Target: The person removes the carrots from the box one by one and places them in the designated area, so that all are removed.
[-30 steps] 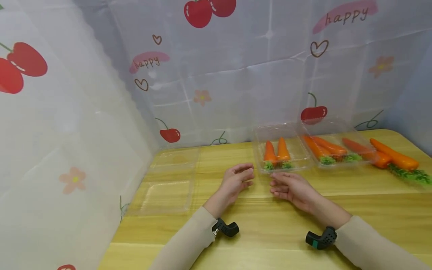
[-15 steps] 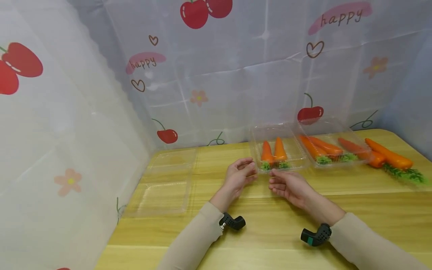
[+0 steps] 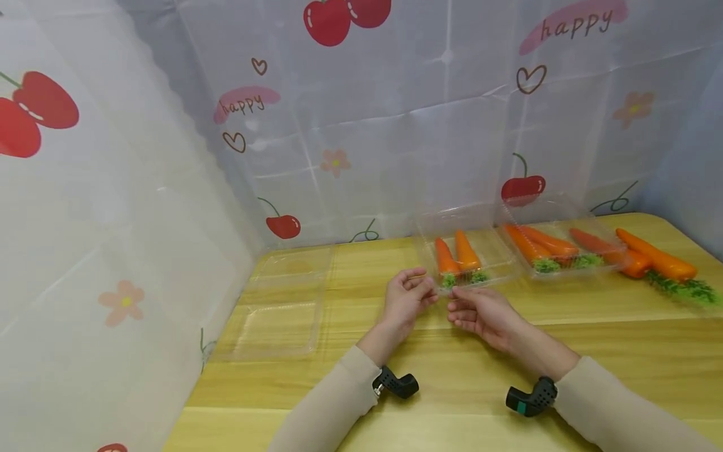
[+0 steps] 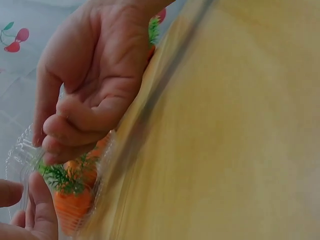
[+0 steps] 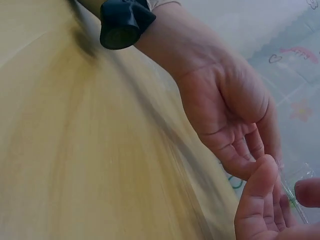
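Observation:
A clear plastic clamshell box [image 3: 497,263] with two carrots [image 3: 467,251] in it lies on the table. My left hand [image 3: 405,304] pinches its front rim at the left corner, thumb on one side and fingers on the other. Just to the right, my right hand [image 3: 487,314] pinches the same rim with curled fingers. In the left wrist view the right hand [image 4: 100,85] comes from the top, and the clear rim [image 4: 32,160] runs between both hands' fingertips. The right wrist view shows the left hand [image 5: 225,100] in front of the cherry-print sheet.
To the right, a second clear box [image 3: 599,273] holds several carrots, and loose carrots [image 3: 658,254] lie beyond it. An opened clear box [image 3: 277,329] sits at the left of the wooden table [image 3: 452,389]. Behind hangs a cherry-print sheet [image 3: 395,176].
My left hand has moved right, from beside the box to its front rim. The right hand has stayed near the rim. The carrots in the box lean a little more to the left.

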Motion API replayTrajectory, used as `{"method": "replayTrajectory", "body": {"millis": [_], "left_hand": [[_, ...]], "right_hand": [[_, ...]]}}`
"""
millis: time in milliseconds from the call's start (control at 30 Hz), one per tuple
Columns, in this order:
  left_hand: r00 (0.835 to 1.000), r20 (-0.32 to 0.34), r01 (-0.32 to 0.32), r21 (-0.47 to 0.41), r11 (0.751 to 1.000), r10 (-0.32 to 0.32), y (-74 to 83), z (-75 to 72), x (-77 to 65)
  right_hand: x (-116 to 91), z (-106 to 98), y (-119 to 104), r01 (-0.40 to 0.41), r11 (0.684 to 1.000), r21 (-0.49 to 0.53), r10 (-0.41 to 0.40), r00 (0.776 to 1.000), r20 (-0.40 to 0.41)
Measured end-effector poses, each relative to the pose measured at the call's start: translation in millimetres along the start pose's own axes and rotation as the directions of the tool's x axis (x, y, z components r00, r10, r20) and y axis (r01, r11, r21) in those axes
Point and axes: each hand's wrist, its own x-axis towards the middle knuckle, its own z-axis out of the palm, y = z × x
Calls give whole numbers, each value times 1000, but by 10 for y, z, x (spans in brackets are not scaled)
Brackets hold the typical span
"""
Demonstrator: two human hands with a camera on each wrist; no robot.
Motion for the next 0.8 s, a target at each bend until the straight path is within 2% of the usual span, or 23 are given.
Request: {"method": "replayTrajectory", "body": {"millis": [167,400,567,700,800], "left_hand": [[1000,-9,-20,6,1000,20,-30,27,-86],[997,-53,-54,-14,998,54,-27,79,-191],[995,-89,-57,-24,998,55,-56,126,-256],[994,-85,-65,-16,998,64,-84,110,-283],[992,-94,-84,1,996,83,-82,55,-281]], "right_hand": [[-30,32,13,-3,1000,-27,3,1000,23],[-41,85,25,-6,1000,-15,6,999,50],[-59,102,38,-2,999,-46,4,999,32],[-91,83,52,1,998,-70,1,1000,27],[-115,54,63,4,996,-89,1,998,60]]}}
